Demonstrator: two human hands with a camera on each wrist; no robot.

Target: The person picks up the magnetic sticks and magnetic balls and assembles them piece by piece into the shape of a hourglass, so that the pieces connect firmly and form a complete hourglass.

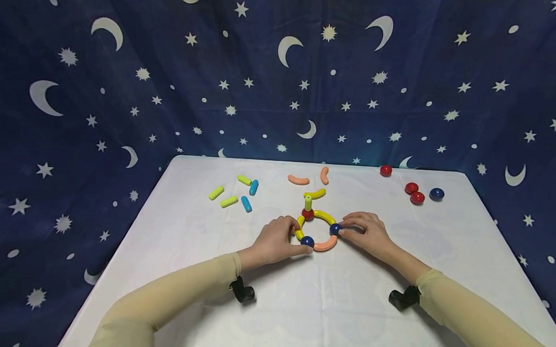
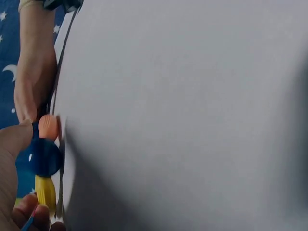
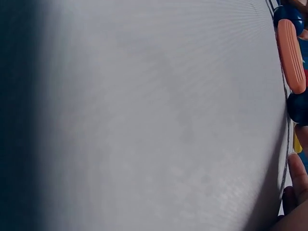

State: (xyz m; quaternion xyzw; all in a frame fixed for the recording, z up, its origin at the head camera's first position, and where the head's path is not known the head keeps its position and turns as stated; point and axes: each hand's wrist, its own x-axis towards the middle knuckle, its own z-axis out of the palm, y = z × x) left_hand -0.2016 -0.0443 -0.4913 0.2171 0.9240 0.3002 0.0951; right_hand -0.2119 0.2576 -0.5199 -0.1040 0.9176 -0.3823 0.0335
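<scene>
A small ring of toy building pieces lies on the white table. Two curved yellow rods (image 1: 324,216), a curved salmon rod (image 1: 326,246), two blue balls and a red ball (image 1: 308,215) form it. On the red ball a short lime-green rod (image 1: 308,203) stands upright. My left hand (image 1: 274,240) grips the ring's near left side, its thumb by the near blue ball (image 2: 46,158) and its fingers at the left yellow rod (image 2: 45,191). With thumb and fingers my right hand (image 1: 370,235) pinches the right blue ball (image 1: 335,229).
A loose yellow curved rod (image 1: 315,194) lies just behind the ring, with two salmon rods (image 1: 298,180) beyond. Several lime and blue straight rods (image 1: 246,204) are scattered at left. Red balls (image 1: 417,198) and a blue ball (image 1: 437,194) sit at the back right.
</scene>
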